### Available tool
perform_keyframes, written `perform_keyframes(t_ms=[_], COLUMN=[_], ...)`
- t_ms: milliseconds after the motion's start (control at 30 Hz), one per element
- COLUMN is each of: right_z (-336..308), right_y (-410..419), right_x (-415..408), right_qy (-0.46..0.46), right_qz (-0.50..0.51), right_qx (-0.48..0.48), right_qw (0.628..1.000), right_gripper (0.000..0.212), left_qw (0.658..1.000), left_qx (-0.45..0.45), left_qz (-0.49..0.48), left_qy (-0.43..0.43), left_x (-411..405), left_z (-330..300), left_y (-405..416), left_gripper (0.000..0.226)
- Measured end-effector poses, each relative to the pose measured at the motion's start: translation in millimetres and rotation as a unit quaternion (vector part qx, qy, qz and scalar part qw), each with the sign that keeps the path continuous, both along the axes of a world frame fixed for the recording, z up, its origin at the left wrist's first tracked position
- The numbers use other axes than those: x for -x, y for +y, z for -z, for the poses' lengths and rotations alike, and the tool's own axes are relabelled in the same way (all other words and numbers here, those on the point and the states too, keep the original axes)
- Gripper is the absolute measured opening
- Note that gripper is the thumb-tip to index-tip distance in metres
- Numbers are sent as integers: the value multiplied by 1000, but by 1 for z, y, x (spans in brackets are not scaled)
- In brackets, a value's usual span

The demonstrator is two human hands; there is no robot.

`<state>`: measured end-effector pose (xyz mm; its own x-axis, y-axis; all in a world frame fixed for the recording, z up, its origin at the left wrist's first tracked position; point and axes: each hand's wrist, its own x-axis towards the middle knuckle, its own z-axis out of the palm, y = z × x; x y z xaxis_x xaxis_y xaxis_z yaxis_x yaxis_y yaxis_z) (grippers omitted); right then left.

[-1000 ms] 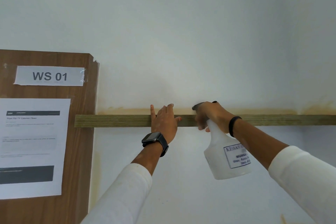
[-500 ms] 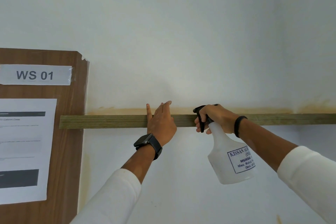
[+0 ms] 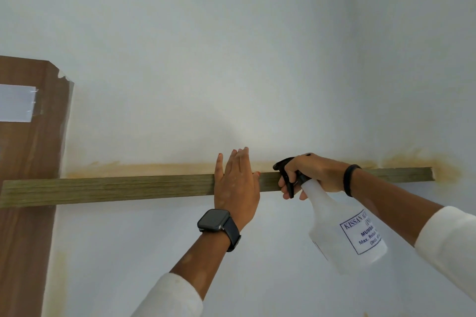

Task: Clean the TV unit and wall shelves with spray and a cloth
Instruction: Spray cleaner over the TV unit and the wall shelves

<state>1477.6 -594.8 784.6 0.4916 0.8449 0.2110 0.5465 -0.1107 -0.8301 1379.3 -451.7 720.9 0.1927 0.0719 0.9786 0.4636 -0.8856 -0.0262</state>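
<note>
A narrow wooden wall shelf (image 3: 123,188) runs across the white wall at hand height, seen from below. My left hand (image 3: 237,185) lies flat over its front edge, fingers up and a little apart; no cloth shows under it. My right hand (image 3: 314,175) grips the black trigger head of a white spray bottle (image 3: 345,234), whose labelled body hangs down to the right below the shelf. The nozzle points left towards my left hand. The shelf's top surface is hidden.
A brown wooden panel (image 3: 28,152) with a taped white label (image 3: 15,103) stands at the left, meeting the shelf's left end. The shelf's right end (image 3: 430,174) stops short of the corner. Yellowish stains mark the wall (image 3: 231,59) above the shelf.
The view has shifted right, so the panel and its papers slid left and the shelf's right end came into sight. My left hand straightened up on the shelf edge; the bottle stays gripped.
</note>
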Motion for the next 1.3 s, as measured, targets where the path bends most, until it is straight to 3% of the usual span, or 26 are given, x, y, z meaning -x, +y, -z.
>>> perform_keyframes(t_ms=[267,467,667,933,1300], right_z=[2,3,-8,-2,-2], right_y=[0,1,-19,-42,-85], right_x=[-6,-14,-45,-89,-152], right_qy=[-41,-50,-11,-106,-61], right_qz=[61,81,20,27,-2], right_qx=[-36,-50,-17,-1,-18], right_qw=[997,994,1000,994,998], right_gripper=[18,11,18,15,18], left_qw=[995,995,993,988,979], left_qx=[-73,-64,-38,8,20], left_qz=[-60,-70,-76,-69,-95], left_qy=[26,38,87,137,180], left_x=[-14,-16,-30,-74,-135], left_z=[2,1,-6,-7,-11], left_y=[5,2,-12,-51,-91], left_gripper=[44,45,49,53,52])
